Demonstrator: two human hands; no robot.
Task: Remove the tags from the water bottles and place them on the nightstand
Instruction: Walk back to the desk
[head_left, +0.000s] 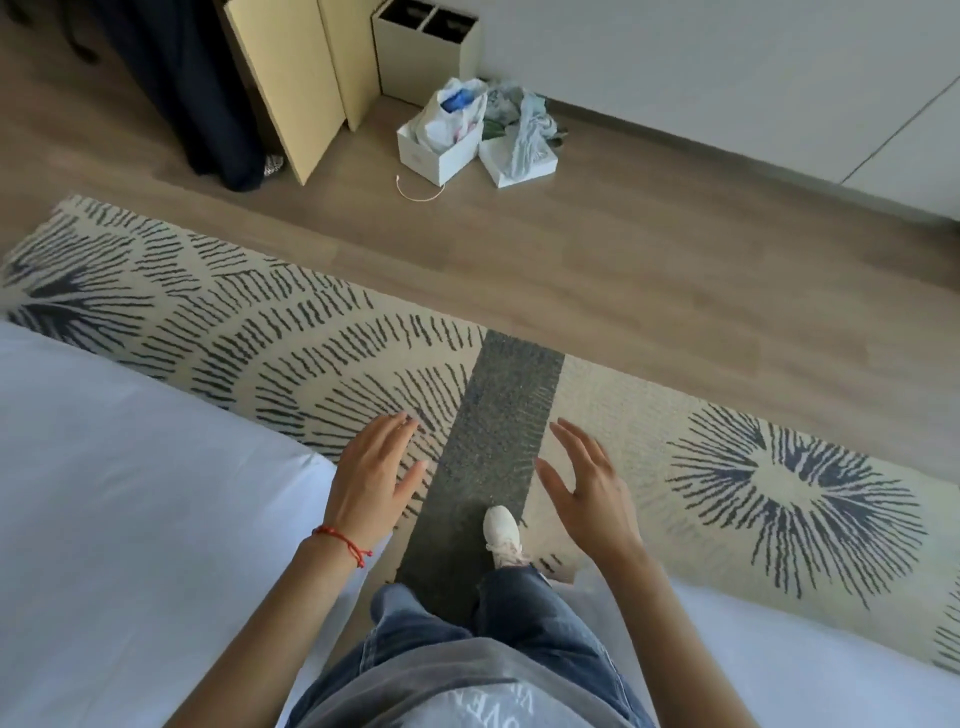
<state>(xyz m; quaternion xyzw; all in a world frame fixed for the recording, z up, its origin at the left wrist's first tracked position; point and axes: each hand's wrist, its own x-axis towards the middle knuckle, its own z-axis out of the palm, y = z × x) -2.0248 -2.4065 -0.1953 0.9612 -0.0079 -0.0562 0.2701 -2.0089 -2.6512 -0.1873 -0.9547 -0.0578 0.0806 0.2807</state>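
Beige patterned carpet (291, 332) with dark radiating strokes and one plain grey stripe (498, 431) runs across the frame from 9 to 3 o'clock. Both hands hover above it, palms down, fingers straight and spread, holding nothing: left hand (371, 478) at about 7 o'clock of centre with a red cord bracelet (343, 543) on the wrist, right hand (587, 488) at about 5 o'clock. A white sneaker (501, 532) stands on the grey stripe between them. White bed sheets (130, 519) fill 8 o'clock and 4 o'clock. At 12 o'clock, on the wooden floor (623, 291), sit two open white cardboard boxes (441, 150) stuffed with plastic bags. Water bottles, tags and nightstand: not visible in this view.
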